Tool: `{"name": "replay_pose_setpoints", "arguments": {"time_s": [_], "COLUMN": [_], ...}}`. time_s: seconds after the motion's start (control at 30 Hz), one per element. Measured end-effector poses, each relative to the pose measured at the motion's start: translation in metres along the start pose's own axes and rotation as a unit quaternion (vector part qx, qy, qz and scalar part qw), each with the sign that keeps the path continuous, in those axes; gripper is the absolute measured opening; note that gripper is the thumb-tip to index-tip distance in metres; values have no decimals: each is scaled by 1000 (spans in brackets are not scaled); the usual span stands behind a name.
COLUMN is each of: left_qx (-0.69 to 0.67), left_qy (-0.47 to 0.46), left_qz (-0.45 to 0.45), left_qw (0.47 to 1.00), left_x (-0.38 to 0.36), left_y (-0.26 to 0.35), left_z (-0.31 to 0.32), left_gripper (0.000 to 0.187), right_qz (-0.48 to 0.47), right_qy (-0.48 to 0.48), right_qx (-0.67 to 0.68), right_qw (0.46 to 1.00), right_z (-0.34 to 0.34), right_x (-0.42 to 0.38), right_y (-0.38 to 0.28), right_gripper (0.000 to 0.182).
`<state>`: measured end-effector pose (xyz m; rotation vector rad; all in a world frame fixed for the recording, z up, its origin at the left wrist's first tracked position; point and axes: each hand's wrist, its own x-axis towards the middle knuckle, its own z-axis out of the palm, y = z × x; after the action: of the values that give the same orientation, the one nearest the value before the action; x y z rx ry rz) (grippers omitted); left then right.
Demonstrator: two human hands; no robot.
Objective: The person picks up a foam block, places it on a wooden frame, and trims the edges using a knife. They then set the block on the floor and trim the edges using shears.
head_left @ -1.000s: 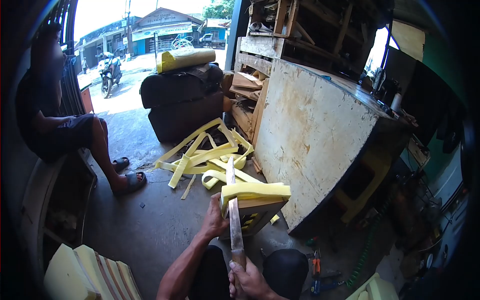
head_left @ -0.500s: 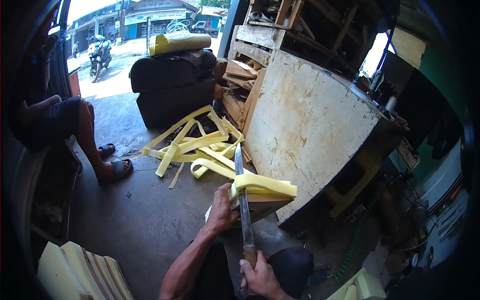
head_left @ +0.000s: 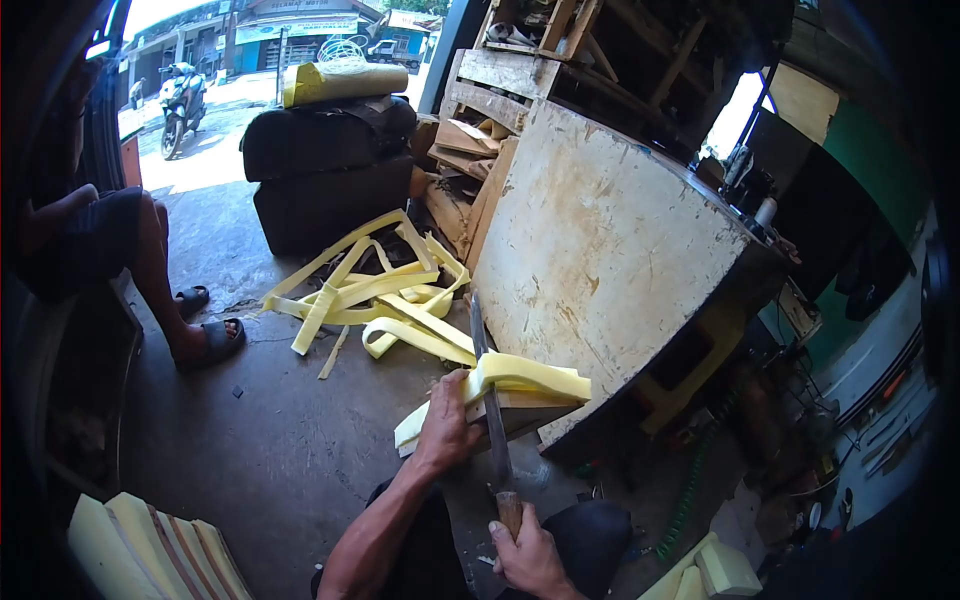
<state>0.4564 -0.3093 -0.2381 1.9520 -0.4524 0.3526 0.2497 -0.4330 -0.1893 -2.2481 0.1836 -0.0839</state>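
The long grey metal knife with a brown wooden handle [head_left: 499, 440] lies across the yellow foam on the wooden block [head_left: 525, 411], in front of both hands. The right hand [head_left: 528, 556] is closed around the handle. The left hand [head_left: 447, 428] grips the block's near left side. A faraway shop sign [head_left: 310, 5] reads "MOTOR".

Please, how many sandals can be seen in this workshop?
2. The seated person wears both: one sandal nearer the camera, the other sandal just beyond it. Dark areas may hide more.
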Motion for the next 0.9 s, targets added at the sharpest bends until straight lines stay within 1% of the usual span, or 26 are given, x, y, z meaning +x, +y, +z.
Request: {"name": "replay_pose_setpoints", "arguments": {"time_s": [0.03,0.07,0.1,0.17,0.23,0.3,0.33,0.37,0.43,0.47,0.5,0.57,0.6,0.63,0.67,0.7,0.73,0.77,0.83,0.87,0.9], "left_qx": [-5,-7,-5,-14,-16,-15,-25,-24,-11,-6,-7,17,75,104,56,10,70,78,148,186,206], "left_qy": [3,4,12,-4,-11,0,3,14,4,-14,-16,-15,-21,-22,-98,-180,-225,-227,-228,-233,-233], "left_qz": [-17,-30,-25,-34,-24,-45,-60,-52,-35,-39,-38,-35,4,2,-46,-96,-119,-112,-62,-56,-52], "left_qw": [1000,1000,1000,999,1000,999,998,998,999,999,999,999,997,994,993,979,965,964,960,953,949], "left_x": [-1,0,3,0,-1,1,5,8,7,6,10,0,-1,-5,-1,5,9,17,31,38,44], "left_y": [3,0,0,0,1,5,3,3,1,-5,-7,-10,-22,-32,-52,-49,-45,-31,-5,15,18], "left_z": [1,2,0,1,4,5,5,2,-2,0,0,5,4,1,-2,-13,-18,-28,-39,-49,-51], "left_gripper": [87,88,88,86,87,90,91,91,88,91,91,95,102,100,96,91,81,81,79,79,84], "right_qz": [-20,-25,-35,-18,0,-62,-63,-76,-33,-91,-90,37,104,89,82,82,96,92,65,59,67], "right_qy": [-4,14,16,42,40,38,63,66,57,79,81,-38,-57,-51,-59,-68,-79,-74,-49,-28,-27], "right_qx": [-32,-23,-23,-19,-14,-51,-72,-72,-77,-127,-127,-46,20,19,41,67,62,71,179,212,215], "right_qw": [999,999,999,999,999,996,993,992,995,985,985,998,993,995,994,992,990,990,981,975,974], "right_z": [1,0,1,4,10,16,20,21,23,30,23,4,0,-2,-4,-5,-4,-2,-2,-3,-4], "right_x": [5,-2,-11,-31,-18,6,3,-5,-33,-31,-11,14,20,23,20,17,20,25,35,42,48], "right_y": [4,-5,-6,2,11,19,20,19,28,54,40,12,0,-1,3,6,12,13,15,13,13], "right_gripper": [54,53,53,48,50,55,57,57,63,75,75,42,43,43,43,42,42,42,33,31,31]}}
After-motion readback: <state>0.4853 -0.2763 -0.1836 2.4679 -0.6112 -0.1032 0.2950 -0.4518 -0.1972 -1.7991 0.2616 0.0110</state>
